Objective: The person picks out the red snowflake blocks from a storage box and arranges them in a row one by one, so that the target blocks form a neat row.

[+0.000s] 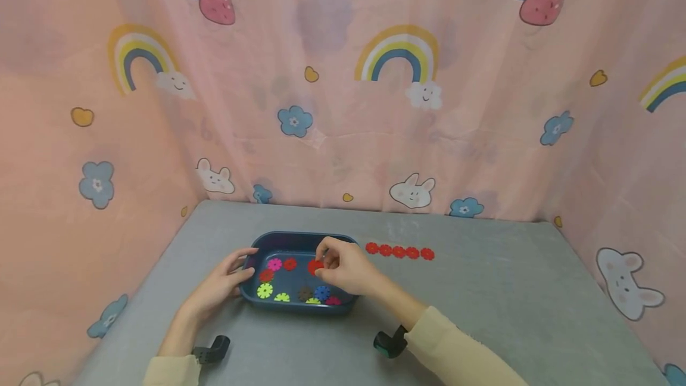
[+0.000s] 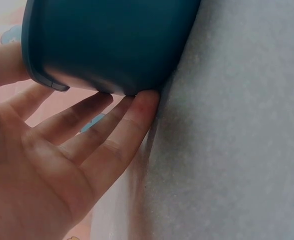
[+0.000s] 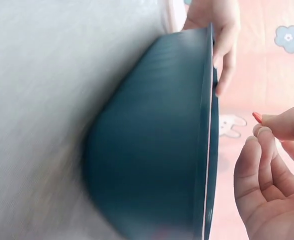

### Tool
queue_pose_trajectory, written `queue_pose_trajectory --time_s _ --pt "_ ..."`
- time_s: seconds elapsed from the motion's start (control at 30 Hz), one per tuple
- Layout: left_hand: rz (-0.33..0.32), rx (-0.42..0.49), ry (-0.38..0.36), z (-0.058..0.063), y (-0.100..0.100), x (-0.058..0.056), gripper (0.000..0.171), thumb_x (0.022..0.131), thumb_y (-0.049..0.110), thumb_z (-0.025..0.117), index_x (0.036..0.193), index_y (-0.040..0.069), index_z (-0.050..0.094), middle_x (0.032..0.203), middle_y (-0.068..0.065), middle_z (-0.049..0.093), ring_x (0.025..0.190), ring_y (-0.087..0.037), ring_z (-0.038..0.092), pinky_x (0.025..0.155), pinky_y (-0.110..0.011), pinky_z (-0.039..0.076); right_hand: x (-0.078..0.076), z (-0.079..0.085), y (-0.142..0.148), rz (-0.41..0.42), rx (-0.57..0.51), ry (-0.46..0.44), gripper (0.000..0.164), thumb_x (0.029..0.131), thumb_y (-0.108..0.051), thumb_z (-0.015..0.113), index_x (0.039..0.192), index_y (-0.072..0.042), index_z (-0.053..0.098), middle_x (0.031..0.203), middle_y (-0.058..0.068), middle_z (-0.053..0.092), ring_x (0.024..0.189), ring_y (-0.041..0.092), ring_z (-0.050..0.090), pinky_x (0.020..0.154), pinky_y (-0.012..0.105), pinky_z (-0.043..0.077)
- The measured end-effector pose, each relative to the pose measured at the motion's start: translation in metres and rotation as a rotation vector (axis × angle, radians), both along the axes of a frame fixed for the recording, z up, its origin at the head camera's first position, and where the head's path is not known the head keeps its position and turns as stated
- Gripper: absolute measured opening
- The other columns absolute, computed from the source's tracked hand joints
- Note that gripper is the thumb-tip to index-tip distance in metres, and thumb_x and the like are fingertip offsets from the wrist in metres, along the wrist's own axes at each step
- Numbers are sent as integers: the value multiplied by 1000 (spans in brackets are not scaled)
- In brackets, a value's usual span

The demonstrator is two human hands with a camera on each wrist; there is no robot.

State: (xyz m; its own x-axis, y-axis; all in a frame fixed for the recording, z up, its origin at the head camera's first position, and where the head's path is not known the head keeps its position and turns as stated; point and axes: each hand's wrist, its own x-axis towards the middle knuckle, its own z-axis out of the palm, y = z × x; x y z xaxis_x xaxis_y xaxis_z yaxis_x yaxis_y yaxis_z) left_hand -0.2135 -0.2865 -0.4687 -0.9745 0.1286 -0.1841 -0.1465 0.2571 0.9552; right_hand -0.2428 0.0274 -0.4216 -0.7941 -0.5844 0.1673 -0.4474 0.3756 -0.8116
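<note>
A dark blue plastic basin (image 1: 292,307) stands on the table with several flower-shaped plastic discs inside, among them a pink disc (image 1: 274,264), a yellow-green disc (image 1: 265,290), a brown disc (image 1: 305,293) and a blue disc (image 1: 322,292). My left hand (image 1: 213,286) holds the basin's left end, with thumb and index finger over the rim and the other fingertips against the outer wall in the left wrist view. Between thumb and fingertips, my right hand (image 1: 351,267) pinches a red disc (image 3: 257,117) above the basin's right part; the right wrist view shows it nearly edge-on.
Right of the basin, several red discs (image 1: 399,252) lie in a straight row on the grey tabletop (image 1: 482,302). A pink printed curtain (image 1: 343,153) stands behind the table and along both sides. Each wrist wears a dark camera mount (image 1: 391,343).
</note>
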Motion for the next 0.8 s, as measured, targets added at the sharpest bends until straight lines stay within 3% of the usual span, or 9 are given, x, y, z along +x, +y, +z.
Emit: queue_pose_trajectory --time_s 0.3,0.5,0.8 --pt "-13 14 -3 -1 -1 -1 52 105 16 56 154 13 39 163 -31 15 142 -45 36 93 -45 54 1 -6 44 -115 25 20 20 89 -8 77 99 -15 61 80 -2 59 70 17 57 60 30 53" --pt "-16 15 -9 1 -1 0 52 105 16 55 154 13 38 163 -31 14 141 -46 37 93 -44 53 -3 -17 78 -178 55 41 21 89 -6 77 97 -17 62 80 -3 58 73 18 57 62 29 52" --pt "-23 -2 -11 4 -1 2 53 105 18 56 154 13 37 163 -30 15 142 -45 35 96 -46 52 -16 -34 132 -251 73 13 18 90 -1 73 99 -9 61 79 2 56 67 19 56 58 28 50"
